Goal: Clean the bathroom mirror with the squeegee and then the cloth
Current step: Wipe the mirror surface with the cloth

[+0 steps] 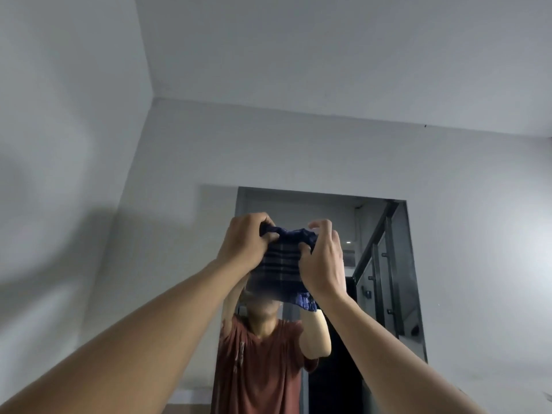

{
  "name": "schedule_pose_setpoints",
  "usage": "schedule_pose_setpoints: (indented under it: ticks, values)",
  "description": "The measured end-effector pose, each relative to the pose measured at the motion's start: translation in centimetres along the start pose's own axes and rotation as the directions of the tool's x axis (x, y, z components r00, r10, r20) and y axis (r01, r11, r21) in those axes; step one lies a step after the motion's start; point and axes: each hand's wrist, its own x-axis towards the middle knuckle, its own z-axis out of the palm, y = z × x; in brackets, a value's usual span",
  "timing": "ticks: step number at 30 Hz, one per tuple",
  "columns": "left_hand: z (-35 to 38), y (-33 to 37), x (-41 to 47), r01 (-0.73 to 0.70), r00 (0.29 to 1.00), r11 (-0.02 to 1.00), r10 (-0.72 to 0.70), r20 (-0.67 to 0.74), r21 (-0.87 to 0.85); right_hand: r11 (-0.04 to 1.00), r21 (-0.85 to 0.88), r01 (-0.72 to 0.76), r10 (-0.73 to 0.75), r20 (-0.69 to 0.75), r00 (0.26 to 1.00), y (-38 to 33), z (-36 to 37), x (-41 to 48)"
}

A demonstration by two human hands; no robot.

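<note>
My left hand [243, 245] is clenched on the top left edge of the cloth [279, 264]. The cloth, dark blue plaid, is held up bunched in front of the mirror [385, 264], near its top. My right hand [322, 261] pinches its right side. No squeegee in view, so I judge I'm on the cloth stage; wiping looks not yet begun. No containers visible.

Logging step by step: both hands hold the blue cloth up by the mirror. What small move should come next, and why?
Probably press the cloth flat onto the mirror near its top edge. The left hand and right hand hold it bunched between them in front of the glass, apparently not yet spread against it, and no squeegee is in view, so wiping seems due.
</note>
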Motion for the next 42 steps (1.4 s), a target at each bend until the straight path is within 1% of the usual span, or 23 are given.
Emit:
schedule_pose_setpoints:
  ticks: [4,5,6,8,9,12,14,16,18,20,21,23,25,28,31,33,36,38,42]
  values:
    - [1.3,-0.4,0.6,-0.068,0.994,0.990,0.077,-0.074,0.122,0.993,-0.088,0.074,-0.074,-0.006,0.997,1.2,1.1,1.3]
    - [1.5,-0.7,0.6,-0.088,0.989,0.982,0.106,-0.102,0.167,0.988,-0.116,0.105,-0.107,-0.019,0.994,1.5,1.4,1.4]
    - [1.7,-1.0,0.6,-0.102,0.982,0.975,0.131,-0.138,0.199,0.971,-0.184,0.156,-0.166,-0.040,0.985,1.8,1.7,1.5]
    - [2.2,-1.8,0.6,-0.105,0.965,0.962,0.160,-0.208,0.251,0.885,-0.393,0.250,-0.302,-0.076,0.950,2.6,2.2,1.6]
    - [2.4,-2.1,0.6,-0.096,0.958,0.954,0.166,-0.234,0.284,0.837,-0.469,0.281,-0.357,-0.079,0.931,2.9,2.3,1.7]
    - [2.8,-3.0,0.5,-0.061,0.944,0.929,0.173,-0.282,0.364,0.743,-0.560,0.366,-0.440,0.003,0.898,3.4,2.3,1.3]
    - [2.7,-3.4,0.2,-0.049,0.940,0.921,0.174,-0.294,0.387,0.732,-0.568,0.377,-0.430,0.045,0.902,3.4,2.6,0.8]
    - [2.5,-3.7,-0.6,-0.048,0.944,0.922,0.168,-0.285,0.385,0.752,-0.552,0.361,-0.391,0.068,0.918,3.0,3.1,-0.1]
    - [2.3,-4.0,-2.1,-0.036,0.944,0.934,0.149,-0.295,0.355,0.796,-0.516,0.317,-0.270,0.166,0.948,2.3,3.7,-1.2]
    - [2.1,-4.3,-4.5,-0.020,0.926,0.949,0.137,-0.351,0.316,0.803,-0.527,0.276,-0.136,0.289,0.948,1.9,4.0,-1.9]
    - [2.1,-4.7,-6.2,-0.012,0.913,0.956,0.130,-0.388,0.293,0.790,-0.548,0.274,-0.117,0.304,0.945,1.9,4.3,-2.2]
    - [2.2,-5.6,-10.1,0.003,0.900,0.970,0.104,-0.424,0.245,0.768,-0.574,0.284,-0.137,0.286,0.948,2.2,4.9,-2.3]
    - [3.2,-6.9,-14.1,0.010,0.921,0.973,0.082,-0.382,0.232,0.744,-0.594,0.305,-0.179,0.262,0.948,2.8,5.6,-2.3]
    - [5.5,-9.2,-17.9,-0.036,0.947,0.935,0.145,-0.288,0.353,0.726,-0.604,0.329,-0.235,0.232,0.944,3.2,6.3,-1.9]
    - [6.7,-10.3,-19.5,-0.160,0.969,0.876,0.227,-0.098,0.455,0.727,-0.589,0.353,-0.268,0.230,0.935,3.0,6.9,-1.2]
    - [7.0,-10.3,-19.8,-0.235,0.962,0.844,0.273,-0.009,0.482,0.731,-0.550,0.404,-0.307,0.265,0.914,2.5,7.1,-0.4]
    - [7.8,-10.1,-19.7,-0.318,0.945,0.794,0.306,0.110,0.519,0.674,-0.514,0.531,-0.466,0.262,0.845,1.8,7.3,1.2]
    - [8.0,-9.9,-19.2,-0.339,0.939,0.784,0.311,0.144,0.520,0.644,-0.525,0.556,-0.538,0.206,0.817,1.3,7.7,2.2]
    - [8.0,-9.7,-18.4,-0.311,0.950,0.796,0.271,0.154,0.519,0.634,-0.528,0.565,-0.611,0.105,0.785,0.0,8.8,3.1]
